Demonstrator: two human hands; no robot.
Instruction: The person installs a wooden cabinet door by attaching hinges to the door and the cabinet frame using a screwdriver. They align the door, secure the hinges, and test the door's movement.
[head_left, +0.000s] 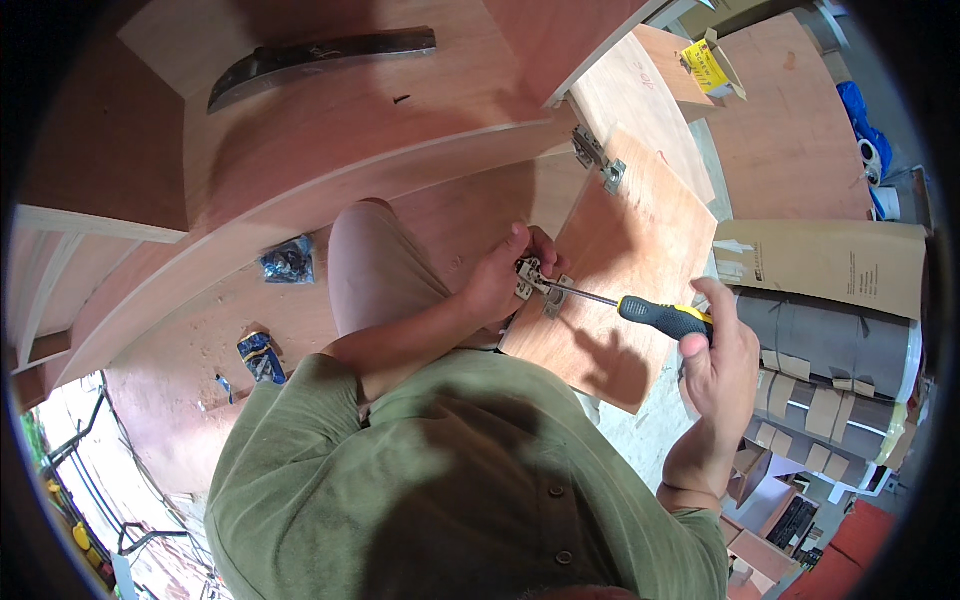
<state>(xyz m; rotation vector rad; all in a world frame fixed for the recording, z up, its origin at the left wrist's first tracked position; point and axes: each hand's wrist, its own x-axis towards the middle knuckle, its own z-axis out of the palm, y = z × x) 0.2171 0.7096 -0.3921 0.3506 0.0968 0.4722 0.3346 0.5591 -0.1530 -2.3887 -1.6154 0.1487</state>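
A screwdriver with a yellow-and-black handle (665,317) reaches leftward, its tip at a metal cabinet hinge (553,298) on the edge of a wooden door panel (650,250). My right hand (725,365) grips the handle's end between thumb and fingers. At the hinge, my left hand (498,275) closes around its arm part, with the thumb raised beside it. Some of the left fingers are hidden behind the hinge. A second metal hinge (600,162) sits on the same panel, farther away. My left knee (378,255) is bent beside the panel.
A dark curved metal tool (320,62) and a loose screw (402,98) lie on the cabinet board ahead. Left of my knee are a clear plastic bag (288,260) and a blue packet (260,356). A yellow box (707,68) stands far right, above a cardboard sheet (825,262).
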